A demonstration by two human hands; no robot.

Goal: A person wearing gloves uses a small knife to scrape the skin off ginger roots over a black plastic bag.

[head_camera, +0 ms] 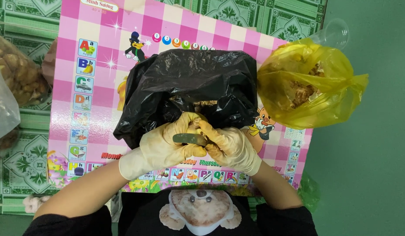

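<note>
Both my hands wear pale latex gloves and meet over the near edge of an open black plastic bag (pixel 189 81). My left hand (pixel 165 146) pinches a small pale piece (pixel 195 126) between thumb and fingers. My right hand (pixel 231 146) grips a small knife whose grey blade (pixel 189 139) points left across my left palm, just under the piece. Brownish scraps show inside the black bag's mouth (pixel 205 103).
A pink checkered children's table (pixel 93 100) with letters and cartoon pictures carries the bags. A yellow plastic bag (pixel 307 85) of brownish pieces lies at the right, with a clear plastic cup (pixel 333 32) behind it. Clear bags of brown pieces (pixel 16 72) sit on the left. The floor is green tile.
</note>
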